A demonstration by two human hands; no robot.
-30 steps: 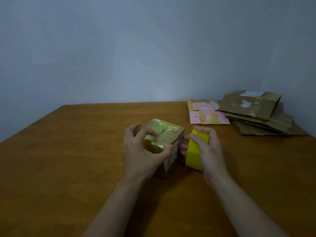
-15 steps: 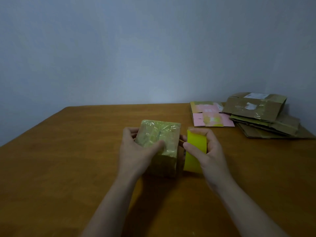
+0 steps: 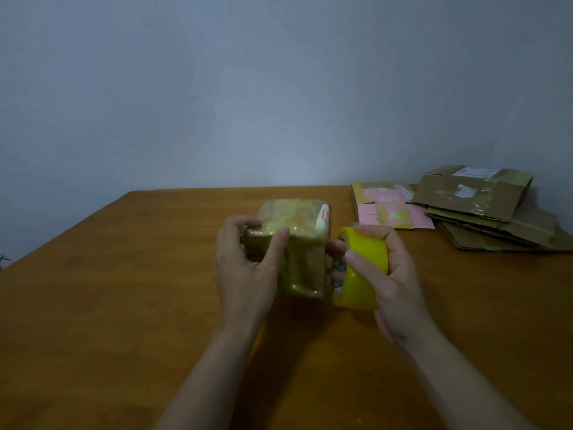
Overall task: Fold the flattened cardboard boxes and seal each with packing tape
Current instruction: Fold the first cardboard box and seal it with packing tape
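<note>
Centre frame: left hand [image 3: 245, 271] grips a tape-wrapped box [image 3: 297, 243] (glossy, crinkled); right hand [image 3: 390, 274] grips a yellow tape roll [image 3: 362, 268].

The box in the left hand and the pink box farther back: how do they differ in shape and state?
The held box is folded up into a cube; the pink box lies flat. The held box is brown and covered in glossy tape; the pink box shows pink with yellowish patches. The left hand grips the held box; no hand touches the pink box. Both look like cardboard.
</note>
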